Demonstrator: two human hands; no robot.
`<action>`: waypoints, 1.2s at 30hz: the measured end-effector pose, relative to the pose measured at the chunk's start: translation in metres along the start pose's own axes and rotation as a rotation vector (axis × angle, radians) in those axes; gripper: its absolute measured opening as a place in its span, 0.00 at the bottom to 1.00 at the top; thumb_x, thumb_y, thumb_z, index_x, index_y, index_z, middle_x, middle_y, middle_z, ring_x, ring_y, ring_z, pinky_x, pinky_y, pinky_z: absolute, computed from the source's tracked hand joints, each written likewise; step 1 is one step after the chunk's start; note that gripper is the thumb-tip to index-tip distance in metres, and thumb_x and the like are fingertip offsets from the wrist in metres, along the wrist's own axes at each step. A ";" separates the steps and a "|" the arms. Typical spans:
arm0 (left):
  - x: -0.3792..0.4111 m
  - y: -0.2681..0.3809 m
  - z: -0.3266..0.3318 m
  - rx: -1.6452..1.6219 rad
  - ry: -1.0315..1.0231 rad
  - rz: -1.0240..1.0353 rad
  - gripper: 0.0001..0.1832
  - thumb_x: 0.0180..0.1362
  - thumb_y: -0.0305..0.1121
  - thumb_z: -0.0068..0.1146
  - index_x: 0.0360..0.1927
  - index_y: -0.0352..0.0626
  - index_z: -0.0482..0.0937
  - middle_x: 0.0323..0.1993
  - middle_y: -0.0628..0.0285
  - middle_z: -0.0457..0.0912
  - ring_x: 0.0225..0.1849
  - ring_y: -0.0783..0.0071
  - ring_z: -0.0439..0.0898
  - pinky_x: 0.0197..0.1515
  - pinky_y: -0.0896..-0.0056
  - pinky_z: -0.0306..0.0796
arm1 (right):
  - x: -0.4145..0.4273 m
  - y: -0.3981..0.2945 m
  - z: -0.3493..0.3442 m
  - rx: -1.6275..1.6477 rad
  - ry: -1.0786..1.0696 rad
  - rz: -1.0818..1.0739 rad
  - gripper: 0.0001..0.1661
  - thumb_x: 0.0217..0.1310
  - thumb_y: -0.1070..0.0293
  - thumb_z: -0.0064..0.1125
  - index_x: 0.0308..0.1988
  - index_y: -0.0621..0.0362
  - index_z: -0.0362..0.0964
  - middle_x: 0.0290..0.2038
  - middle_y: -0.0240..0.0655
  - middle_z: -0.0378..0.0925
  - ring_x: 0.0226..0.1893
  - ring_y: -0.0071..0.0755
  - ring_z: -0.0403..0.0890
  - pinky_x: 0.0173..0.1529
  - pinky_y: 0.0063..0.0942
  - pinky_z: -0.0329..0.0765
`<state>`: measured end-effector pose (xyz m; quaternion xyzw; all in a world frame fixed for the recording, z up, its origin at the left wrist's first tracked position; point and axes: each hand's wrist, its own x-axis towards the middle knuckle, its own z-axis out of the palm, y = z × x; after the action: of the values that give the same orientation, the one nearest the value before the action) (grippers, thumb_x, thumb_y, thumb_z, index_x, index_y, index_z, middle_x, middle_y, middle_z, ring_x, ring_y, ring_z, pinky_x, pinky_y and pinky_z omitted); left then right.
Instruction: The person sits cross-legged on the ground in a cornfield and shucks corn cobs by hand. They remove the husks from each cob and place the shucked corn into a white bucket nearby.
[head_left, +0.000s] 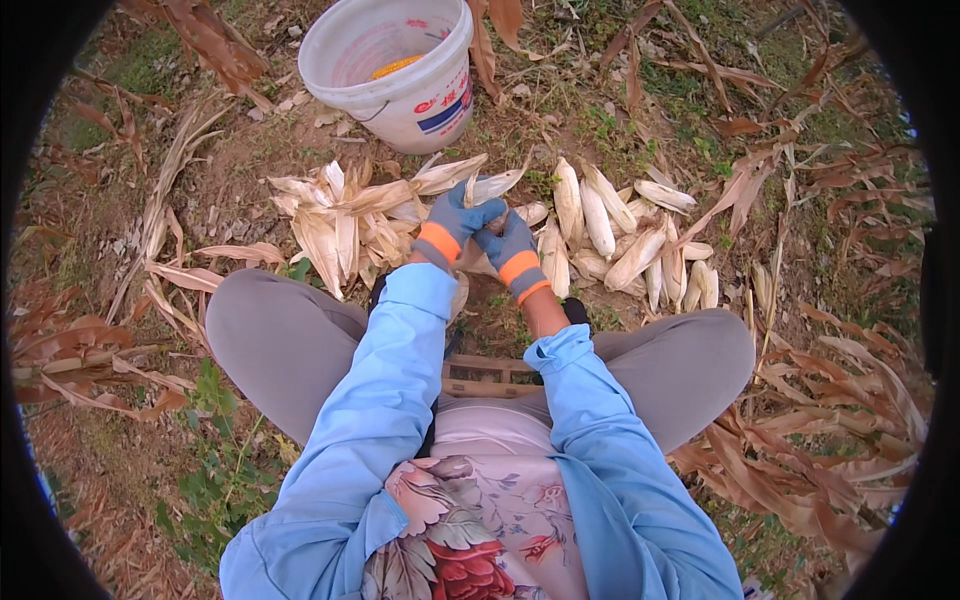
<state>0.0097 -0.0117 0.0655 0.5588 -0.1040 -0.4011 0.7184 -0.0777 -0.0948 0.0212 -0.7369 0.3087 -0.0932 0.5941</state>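
Observation:
My left hand (457, 225), in a blue-grey glove with an orange cuff, is closed around a husk-covered ear of corn (499, 184). My right hand (510, 241), gloved alike, meets it at the near end of the ear, and its fingers grip there too. The fingers hide most of the ear's near part. Pale husk leaves hang below both hands. To the left lies a heap of loose dry corn husks (341, 225). On the right is a pile of corn ears still in their husks (630, 232).
A white plastic bucket (442, 97) bearing print stands beyond the husks, with a yellow corn cob (396, 66) inside. Dry cornstalks (810, 457) flank both sides. Under me is a slatted seat (487, 375). A green leafy plant (217, 480) grows at left.

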 end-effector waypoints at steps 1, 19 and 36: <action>0.000 0.000 0.001 0.041 -0.022 -0.011 0.23 0.44 0.27 0.63 0.45 0.34 0.71 0.37 0.59 0.78 0.34 0.74 0.76 0.38 0.73 0.72 | 0.000 -0.001 -0.001 0.008 -0.031 -0.064 0.26 0.40 0.59 0.61 0.40 0.63 0.67 0.33 0.42 0.75 0.33 0.38 0.76 0.37 0.31 0.72; 0.014 -0.027 -0.003 -0.795 0.281 0.150 0.08 0.58 0.34 0.48 0.32 0.39 0.72 0.27 0.61 0.74 0.31 0.69 0.73 0.36 0.69 0.68 | 0.003 0.004 -0.002 0.402 -0.014 0.078 0.28 0.41 0.66 0.63 0.43 0.65 0.65 0.37 0.39 0.73 0.34 0.32 0.76 0.37 0.29 0.74; 0.025 -0.060 -0.132 -0.917 0.992 0.098 0.18 0.55 0.46 0.42 0.39 0.43 0.74 0.39 0.60 0.74 0.39 0.65 0.72 0.44 0.64 0.67 | 0.020 0.013 -0.055 1.308 0.214 0.205 0.24 0.44 0.67 0.60 0.45 0.51 0.65 0.39 0.34 0.70 0.37 0.35 0.73 0.35 0.34 0.75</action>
<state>0.0772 0.0629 -0.0413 0.3099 0.3935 -0.0677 0.8629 -0.0936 -0.1526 0.0199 -0.1790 0.3143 -0.2769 0.8902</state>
